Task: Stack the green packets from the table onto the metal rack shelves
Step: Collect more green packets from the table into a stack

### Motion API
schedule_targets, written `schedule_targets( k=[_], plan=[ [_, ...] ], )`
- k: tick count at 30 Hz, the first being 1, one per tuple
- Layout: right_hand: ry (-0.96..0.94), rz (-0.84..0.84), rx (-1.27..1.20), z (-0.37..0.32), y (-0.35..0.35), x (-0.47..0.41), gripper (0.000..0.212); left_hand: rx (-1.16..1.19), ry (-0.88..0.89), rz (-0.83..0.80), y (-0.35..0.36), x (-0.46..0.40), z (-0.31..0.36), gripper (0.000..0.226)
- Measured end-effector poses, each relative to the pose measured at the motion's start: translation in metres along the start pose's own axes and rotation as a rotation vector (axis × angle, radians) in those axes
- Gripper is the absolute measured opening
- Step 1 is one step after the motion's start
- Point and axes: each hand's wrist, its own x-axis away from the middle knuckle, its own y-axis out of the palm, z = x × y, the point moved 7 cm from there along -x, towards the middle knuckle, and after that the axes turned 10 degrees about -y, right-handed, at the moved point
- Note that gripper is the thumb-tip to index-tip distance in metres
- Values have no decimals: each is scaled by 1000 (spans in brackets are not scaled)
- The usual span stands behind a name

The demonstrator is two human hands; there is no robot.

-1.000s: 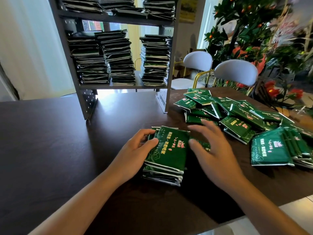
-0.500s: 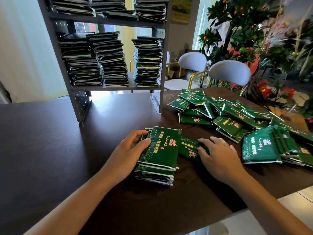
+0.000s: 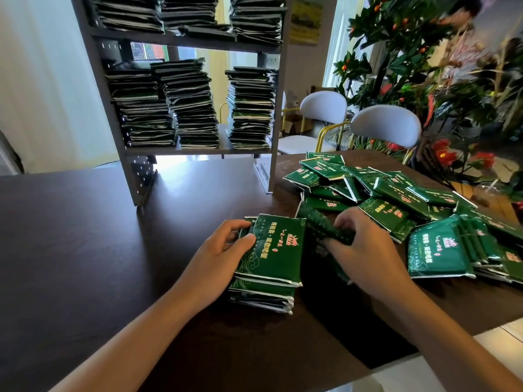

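A small stack of green packets (image 3: 271,258) lies on the dark table (image 3: 85,250) in front of me. My left hand (image 3: 223,250) grips the stack's left side, thumb on the top packet. My right hand (image 3: 365,250) pinches a single green packet (image 3: 319,224), tilted up on its edge just right of the stack. A loose pile of green packets (image 3: 396,199) spreads over the table's right side. The grey metal rack (image 3: 271,114) stands at the back, with three tall stacks of packets (image 3: 192,106) on its lower shelf and more on the shelf above.
Two chairs with pale backs (image 3: 387,125) stand behind the table at the right. Potted plants with red and orange fruit (image 3: 410,52) crowd the far right. The table's near edge (image 3: 424,355) runs close under my right forearm.
My right hand went from flat beside the stack to picking up one packet and tilting it on edge toward the stack. My left hand stays on the stack's left side.
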Motion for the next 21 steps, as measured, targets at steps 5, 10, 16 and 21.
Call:
schedule_targets(
  k=[5, 10, 16, 21],
  plan=[
    [-51, 258, -603, -38, -23, 0, 34, -14, 2, 13, -1, -2, -5, 26],
    [49, 197, -832, -43, -1, -2, 19, 4, 21, 35, -3, -2, 0, 27],
    [63, 466, -897, -24, -16, -1, 35, -93, 80, -73, 5, 1, 4, 46],
    [5, 4, -835, -50, 20, 9, 23, -35, 61, -61, 5, -5, -1, 28]
  ],
)
